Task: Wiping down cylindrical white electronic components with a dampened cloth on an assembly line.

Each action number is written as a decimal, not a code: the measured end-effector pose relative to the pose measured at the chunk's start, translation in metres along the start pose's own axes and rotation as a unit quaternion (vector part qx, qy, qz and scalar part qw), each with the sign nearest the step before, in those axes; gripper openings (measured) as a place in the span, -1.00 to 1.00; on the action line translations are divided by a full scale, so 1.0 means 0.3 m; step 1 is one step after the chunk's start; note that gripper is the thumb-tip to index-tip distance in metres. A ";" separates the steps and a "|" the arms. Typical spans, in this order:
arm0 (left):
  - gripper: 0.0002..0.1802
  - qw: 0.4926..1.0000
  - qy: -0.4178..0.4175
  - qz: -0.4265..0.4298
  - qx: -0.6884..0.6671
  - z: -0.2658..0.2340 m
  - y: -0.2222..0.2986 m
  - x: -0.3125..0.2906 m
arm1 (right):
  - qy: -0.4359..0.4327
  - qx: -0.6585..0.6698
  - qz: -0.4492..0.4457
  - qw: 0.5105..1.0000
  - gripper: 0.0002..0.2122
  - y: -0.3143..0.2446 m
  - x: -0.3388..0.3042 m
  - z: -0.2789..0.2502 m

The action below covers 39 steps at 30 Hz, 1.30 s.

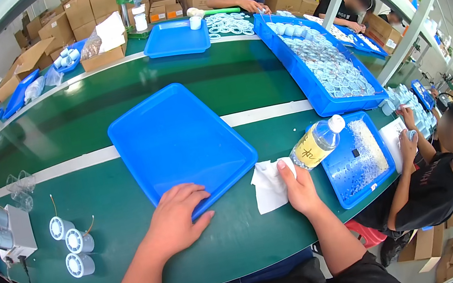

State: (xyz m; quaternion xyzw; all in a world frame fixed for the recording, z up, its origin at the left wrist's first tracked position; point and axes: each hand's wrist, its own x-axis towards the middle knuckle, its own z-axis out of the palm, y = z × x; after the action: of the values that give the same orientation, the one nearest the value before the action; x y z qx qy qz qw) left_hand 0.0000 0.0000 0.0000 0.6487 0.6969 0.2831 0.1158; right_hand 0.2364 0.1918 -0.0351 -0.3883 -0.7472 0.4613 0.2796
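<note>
My left hand (182, 217) lies with its fingers stretched out over the near edge of a blue plastic tray (176, 132). That tray sits at an angle on the green table and holds nothing. In my right hand (302, 190) is a white tissue (270, 187), gripped between the thumb and fingers; the other fingertips are partly hidden. Just beyond this hand is a clear plastic bottle (318, 143) with a yellow label and white cap. Whether the hand touches the bottle I cannot tell.
Right of the bottle, a smaller blue tray (340, 182) holds small white and dark bits. A deep blue bin (346, 99) of pale parts stands behind it. Several white cylindrical parts (79, 241) and a white box (17, 230) are at left. A co-worker (426, 173) sits at right.
</note>
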 end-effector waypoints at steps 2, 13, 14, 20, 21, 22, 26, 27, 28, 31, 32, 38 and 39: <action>-0.61 1.000 0.000 -0.001 0.003 0.000 0.004 0.001 | -0.005 -0.008 0.009 1.000 -0.52 -0.005 -0.001 -0.002; -0.63 1.000 0.007 -0.006 0.015 0.006 0.008 -0.005 | -0.015 0.007 0.019 1.000 -0.49 -0.025 -0.006 0.001; -0.65 1.000 0.013 -0.008 0.021 0.011 0.006 -0.007 | -0.004 0.029 0.019 0.999 -0.47 -0.038 -0.005 0.005; -0.66 0.996 0.051 -0.036 0.062 0.011 -0.002 -0.011 | -0.001 0.212 0.084 0.974 -0.46 -0.101 0.057 0.018; -0.66 0.996 0.052 -0.038 0.060 -0.002 -0.005 -0.008 | -0.026 0.252 0.105 0.962 -0.52 -0.108 0.091 0.012; -0.66 0.995 0.057 -0.051 0.061 -0.021 -0.011 -0.007 | -0.023 0.256 0.088 0.962 -0.53 -0.121 0.131 0.030; -0.66 0.990 0.100 -0.074 0.068 -0.063 -0.040 -0.005 | -0.022 0.359 0.087 0.929 -0.55 -0.238 0.348 0.148; -0.66 0.988 0.103 -0.084 0.073 -0.091 -0.043 -0.014 | -0.035 0.393 0.087 0.915 -0.60 -0.267 0.421 0.181; -0.66 0.984 0.133 -0.094 0.076 -0.108 -0.057 -0.025 | -0.034 0.414 0.084 0.906 -0.63 -0.289 0.497 0.237; -0.67 0.976 0.183 -0.107 0.059 -0.162 -0.057 -0.015 | -0.035 0.395 0.076 0.915 -0.67 -0.288 0.762 0.315; -0.68 0.972 0.201 -0.109 0.046 -0.179 -0.054 -0.004 | -0.036 0.368 0.054 0.928 -0.68 -0.258 0.867 0.328; -0.73 0.960 0.252 -0.119 -0.009 -0.243 -0.091 -0.021 | 0.057 -0.067 -0.072 0.994 -0.58 -0.186 1.328 0.492; -0.73 0.960 0.258 -0.110 -0.004 -0.244 -0.106 -0.030 | 0.082 -0.162 -0.106 0.978 -0.54 -0.186 1.379 0.540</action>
State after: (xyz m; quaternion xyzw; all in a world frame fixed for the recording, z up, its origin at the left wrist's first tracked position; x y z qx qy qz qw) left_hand -0.0642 -0.0267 0.0403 0.4722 0.7692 0.4290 -0.0352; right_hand -0.1316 0.4467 -0.0276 -0.3837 -0.8235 0.2681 0.3204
